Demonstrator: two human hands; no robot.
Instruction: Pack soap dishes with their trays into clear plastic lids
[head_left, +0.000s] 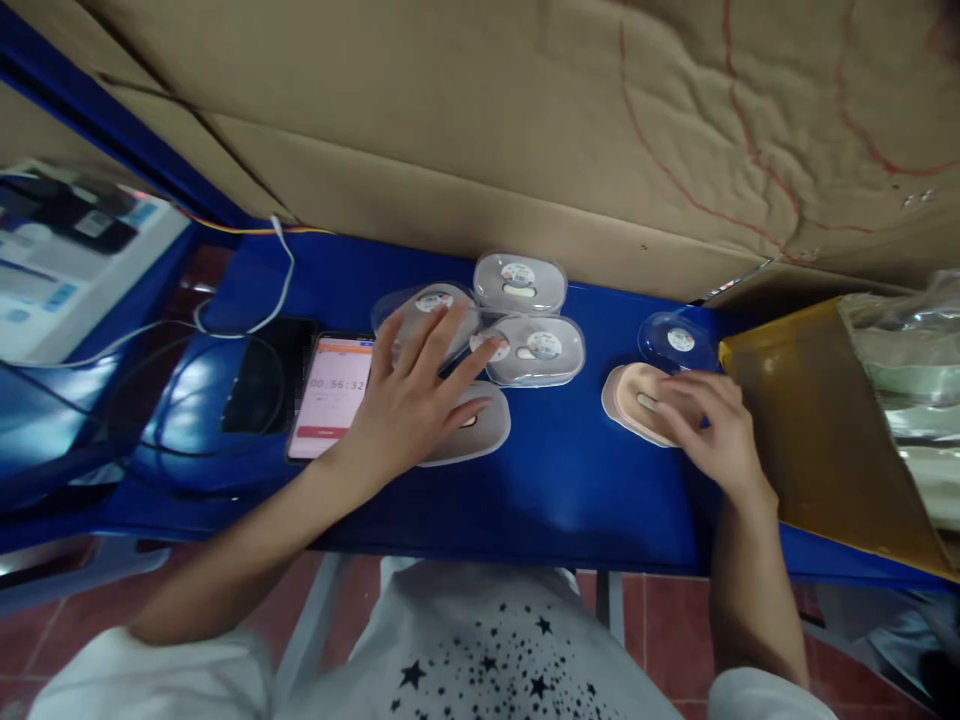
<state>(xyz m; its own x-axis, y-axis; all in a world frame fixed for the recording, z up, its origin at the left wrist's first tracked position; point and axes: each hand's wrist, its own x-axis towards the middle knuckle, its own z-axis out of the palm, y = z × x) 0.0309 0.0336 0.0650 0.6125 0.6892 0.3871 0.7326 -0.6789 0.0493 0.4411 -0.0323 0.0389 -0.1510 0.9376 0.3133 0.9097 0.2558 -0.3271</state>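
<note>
Several labelled cases (535, 350) lie clustered, presumably for easy reach, partly beneath the left hand (420, 390), fingers apart; the right hand (712, 420) bends over a beige oval piece (627, 395), grip indiscernible.

- Peach oval container (624, 392): lying flat, pale oblong inset (645, 402) on top, right end hidden.
- Grey oval containers (566, 368): four, grouped to its left, round labels (544, 346) visible.

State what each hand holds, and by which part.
The left hand, spread over the plastic cases, holds nothing. The right hand is at the right end of the peach oval piece; a grip there cannot be told from a touch.
</note>
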